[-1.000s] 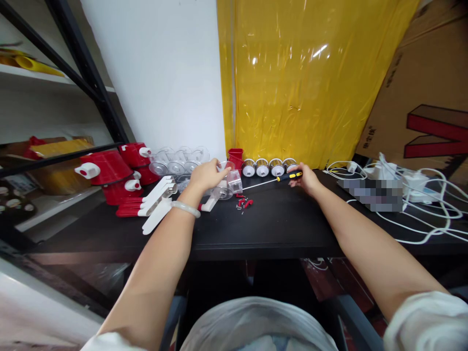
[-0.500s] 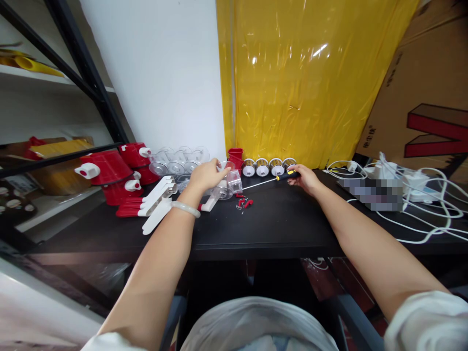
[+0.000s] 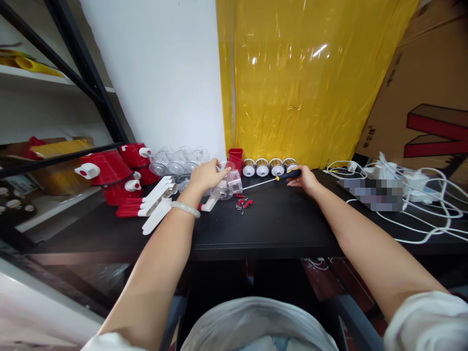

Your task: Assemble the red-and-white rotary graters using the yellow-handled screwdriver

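My left hand [image 3: 207, 175] is closed on a clear plastic part [image 3: 234, 181] with a round flange and a white arm [image 3: 211, 202]; the fingers partly cover it. My right hand [image 3: 303, 180] grips a screwdriver by its black and yellow handle [image 3: 288, 174]. The long thin shaft [image 3: 259, 184] points left, and its tip meets the clear part's right end; whether it sits on a screw is too small to tell. Just in front, small red pieces [image 3: 248, 203] and several tiny screws [image 3: 239, 207] lie on the black table [image 3: 270, 229].
Behind stand several silver-capped cylinders [image 3: 262, 168] and a red container [image 3: 236, 156]. To the left are clear domed parts [image 3: 176, 165], white handles [image 3: 157, 195] and red housings [image 3: 109, 168]. White cables [image 3: 444, 214] tangle at the right, beside a cardboard box [image 3: 424, 63].
My right hand's fingers have shifted slightly on the screwdriver handle, which looks a little turned. My left hand and the clear part have stayed in place.
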Demonstrator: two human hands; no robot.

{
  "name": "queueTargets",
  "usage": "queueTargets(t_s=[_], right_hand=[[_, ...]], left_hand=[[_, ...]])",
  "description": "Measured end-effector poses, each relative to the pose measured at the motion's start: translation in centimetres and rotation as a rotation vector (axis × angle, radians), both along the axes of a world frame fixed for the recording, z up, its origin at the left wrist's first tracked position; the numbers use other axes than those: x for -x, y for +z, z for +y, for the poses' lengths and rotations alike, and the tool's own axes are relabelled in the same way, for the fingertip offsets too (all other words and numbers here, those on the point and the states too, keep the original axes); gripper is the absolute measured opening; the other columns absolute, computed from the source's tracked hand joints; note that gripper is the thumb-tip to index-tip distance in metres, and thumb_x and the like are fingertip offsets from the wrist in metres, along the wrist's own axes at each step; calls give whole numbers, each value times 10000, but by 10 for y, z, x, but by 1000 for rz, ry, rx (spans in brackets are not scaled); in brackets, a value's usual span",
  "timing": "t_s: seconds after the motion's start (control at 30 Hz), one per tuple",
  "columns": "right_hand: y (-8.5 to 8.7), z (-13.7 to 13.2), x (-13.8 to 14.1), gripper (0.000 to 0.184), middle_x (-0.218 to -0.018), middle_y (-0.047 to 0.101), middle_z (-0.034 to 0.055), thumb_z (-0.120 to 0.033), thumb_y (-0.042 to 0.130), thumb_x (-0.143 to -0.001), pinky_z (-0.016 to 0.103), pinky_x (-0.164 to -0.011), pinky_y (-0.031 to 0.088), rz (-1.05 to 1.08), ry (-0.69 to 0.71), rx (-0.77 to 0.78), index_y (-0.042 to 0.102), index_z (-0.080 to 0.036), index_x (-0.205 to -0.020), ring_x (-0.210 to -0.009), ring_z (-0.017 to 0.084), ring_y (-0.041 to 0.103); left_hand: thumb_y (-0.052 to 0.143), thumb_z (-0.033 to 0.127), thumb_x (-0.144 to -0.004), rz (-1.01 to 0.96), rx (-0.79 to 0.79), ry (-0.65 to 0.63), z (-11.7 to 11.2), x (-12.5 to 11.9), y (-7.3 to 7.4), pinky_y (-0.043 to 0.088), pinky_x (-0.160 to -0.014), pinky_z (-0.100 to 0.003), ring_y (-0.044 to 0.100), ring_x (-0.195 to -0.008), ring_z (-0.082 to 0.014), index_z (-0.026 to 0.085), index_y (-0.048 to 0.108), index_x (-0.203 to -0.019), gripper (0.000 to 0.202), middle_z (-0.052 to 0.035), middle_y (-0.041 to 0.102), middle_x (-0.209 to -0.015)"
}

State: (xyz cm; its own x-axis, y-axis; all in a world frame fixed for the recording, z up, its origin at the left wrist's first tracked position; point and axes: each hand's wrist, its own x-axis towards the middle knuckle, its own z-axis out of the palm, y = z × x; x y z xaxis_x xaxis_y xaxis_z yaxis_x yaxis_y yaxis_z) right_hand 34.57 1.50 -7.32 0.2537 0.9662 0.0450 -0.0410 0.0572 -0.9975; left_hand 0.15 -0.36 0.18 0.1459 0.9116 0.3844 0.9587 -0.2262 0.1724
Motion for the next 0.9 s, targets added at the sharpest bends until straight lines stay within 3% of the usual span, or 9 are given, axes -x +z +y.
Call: queueTargets(t_s=[0.1, 0.2, 0.37, 0.53, 0.67, 0.77, 0.9], right_hand=[[-1, 0, -1, 215, -544, 643, 22, -218, 348, -889, 247, -510, 505, -13, 21, -33, 558, -181, -865, -454, 150, 618], [-7, 4, -7, 171, -433, 543, -29, -293, 440, -904, 266, -511, 512, -68, 27, -118, 548, -198, -812, -380, 136, 543], [-15, 7, -13, 347, -317, 344, -100, -548, 566, -860, 302, -532, 526, -185, 0, -139, 511, -230, -732, -282, 107, 377], [-15, 7, -15, 385, -314, 327, -101, -586, 573, -843, 317, -530, 536, -276, -27, -120, 523, -228, -710, -280, 97, 337], [-14, 6, -15, 404, -318, 350, -80, -602, 592, -822, 319, -506, 526, -271, -54, -112, 539, -224, -690, -290, 111, 363], [-11, 5, -11, 410, -358, 451, -36, -588, 486, -880, 303, -480, 510, -190, -66, -72, 522, -222, -698, -312, 136, 443], [-3, 0, -4, 332, -528, 644, 49, -388, 302, -933, 267, -477, 495, -38, 18, 34, 543, -195, -811, -423, 171, 605]], left_hand=[[377, 704, -841, -6, 4, -5, 0, 0, 0, 445, -829, -386, 637, -980, -300, 213, 586, -1144, 614, -116, 701, -1063], [379, 704, -839, -5, -3, -7, 1, 1, -1, 448, -821, -386, 640, -971, -299, 216, 587, -1135, 607, -113, 702, -1058], [379, 701, -840, 1, -4, -8, 3, 2, -2, 448, -832, -384, 639, -977, -295, 220, 583, -1134, 599, -108, 702, -1060], [369, 712, -834, 9, -12, -9, 2, 2, -1, 458, -807, -389, 646, -953, -303, 224, 583, -1115, 602, -102, 705, -1044], [371, 716, -832, 5, -11, -9, 2, 2, -1, 460, -810, -385, 646, -960, -304, 220, 583, -1123, 613, -107, 706, -1050], [374, 712, -835, 2, 4, -3, 1, 1, -1, 453, -833, -382, 639, -990, -300, 221, 579, -1142, 614, -112, 703, -1074], [363, 716, -837, 1, 3, -1, 0, 1, 0, 446, -840, -379, 637, -997, -298, 220, 580, -1142, 622, -112, 702, -1073]])
